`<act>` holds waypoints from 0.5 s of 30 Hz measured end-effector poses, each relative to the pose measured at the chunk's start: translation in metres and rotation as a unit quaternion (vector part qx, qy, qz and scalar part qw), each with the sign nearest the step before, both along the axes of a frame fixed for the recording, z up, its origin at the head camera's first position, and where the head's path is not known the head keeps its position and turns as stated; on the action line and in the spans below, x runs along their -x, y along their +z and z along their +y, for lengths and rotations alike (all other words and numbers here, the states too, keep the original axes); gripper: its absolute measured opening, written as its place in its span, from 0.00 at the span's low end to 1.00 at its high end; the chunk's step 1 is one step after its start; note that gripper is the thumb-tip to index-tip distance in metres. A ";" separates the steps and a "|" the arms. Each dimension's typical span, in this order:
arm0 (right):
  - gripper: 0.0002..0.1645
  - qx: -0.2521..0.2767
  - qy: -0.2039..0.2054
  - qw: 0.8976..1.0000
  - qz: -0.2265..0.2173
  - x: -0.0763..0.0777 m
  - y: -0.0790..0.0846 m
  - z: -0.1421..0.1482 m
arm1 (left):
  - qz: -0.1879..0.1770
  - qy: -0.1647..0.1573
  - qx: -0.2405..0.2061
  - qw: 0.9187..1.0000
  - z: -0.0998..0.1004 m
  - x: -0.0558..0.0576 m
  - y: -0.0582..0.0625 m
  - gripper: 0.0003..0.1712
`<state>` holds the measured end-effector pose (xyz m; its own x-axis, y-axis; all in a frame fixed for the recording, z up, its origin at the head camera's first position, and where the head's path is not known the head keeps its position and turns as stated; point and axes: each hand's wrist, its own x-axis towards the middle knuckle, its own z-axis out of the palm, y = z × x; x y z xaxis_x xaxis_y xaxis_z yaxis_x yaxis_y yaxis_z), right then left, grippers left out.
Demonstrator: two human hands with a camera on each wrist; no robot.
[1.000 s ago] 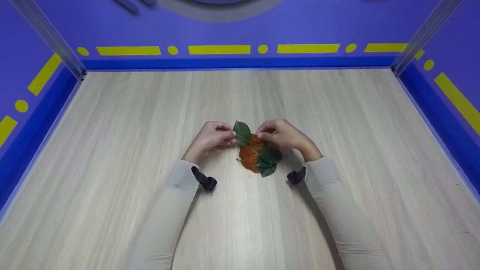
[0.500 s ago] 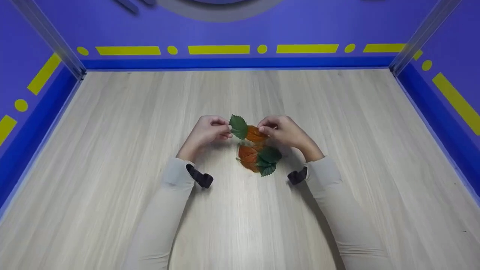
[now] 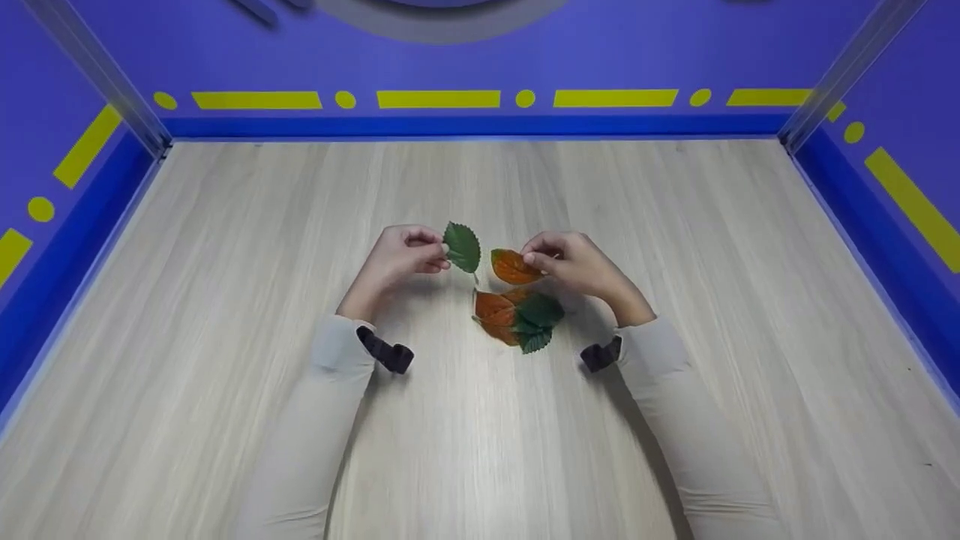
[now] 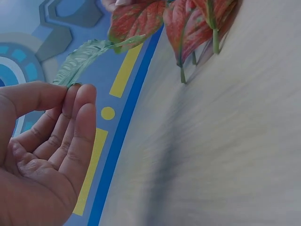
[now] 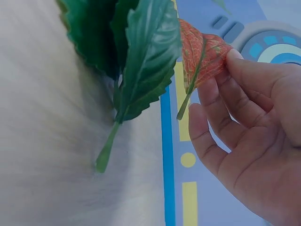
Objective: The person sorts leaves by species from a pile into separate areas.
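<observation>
Between thumb and forefinger, my left hand (image 3: pixel 405 256) pinches a green leaf (image 3: pixel 462 247) by its edge; its stem points down toward the table. My right hand (image 3: pixel 576 262) pinches an orange-red leaf (image 3: pixel 511 267), whose green stem (image 5: pixel 185 106) shows in the right wrist view. The two held leaves are apart, with a small gap between them. Just nearer to me lies a pile of leaves: orange-red leaves (image 3: pixel 493 313) on its left and several dark green leaves (image 3: pixel 540 311) on its right. In the left wrist view the held green leaf (image 4: pixel 82 61) appears nearly edge-on.
A pale wood-grain table (image 3: pixel 225 315) spreads under everything. Blue-purple panels (image 3: pixel 435 67) with yellow stripes border its back and both sides. A black wrist camera (image 3: pixel 390 352) sits on each sleeve cuff.
Both held leaves have come away from the pile toward the back. My left hand has moved left with the green leaf, so it has separated from the orange-red one.
</observation>
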<state>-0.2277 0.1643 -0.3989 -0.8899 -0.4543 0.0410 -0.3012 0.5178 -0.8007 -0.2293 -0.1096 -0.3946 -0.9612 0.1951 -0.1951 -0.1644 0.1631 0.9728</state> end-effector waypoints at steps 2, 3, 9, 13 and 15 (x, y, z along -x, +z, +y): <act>0.11 0.000 0.001 1.000 -0.003 -0.001 0.000 0.001 | 0.001 0.007 -0.001 1.000 -0.003 0.000 0.001 0.11; 0.11 0.000 0.002 1.000 -0.004 -0.001 -0.001 0.001 | 0.000 0.012 0.000 1.000 -0.005 0.000 0.001 0.11; 0.12 0.000 0.006 1.000 -0.007 -0.002 -0.002 0.004 | 0.004 0.030 0.015 0.999 -0.018 0.002 0.003 0.12; 0.12 0.001 0.004 1.000 -0.011 -0.002 -0.002 0.005 | 0.011 0.036 0.022 0.999 -0.030 0.005 0.005 0.13; 0.12 0.001 0.003 1.000 -0.013 -0.002 -0.002 0.005 | 0.011 0.044 0.020 0.999 -0.036 0.006 0.005 0.13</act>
<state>-0.2258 0.1693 -0.4009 -0.8883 -0.4590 0.0189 -0.2829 0.5142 -0.8097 -0.2350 -0.1452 -0.3899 -0.9786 0.1015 -0.1793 -0.1581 0.1878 0.9694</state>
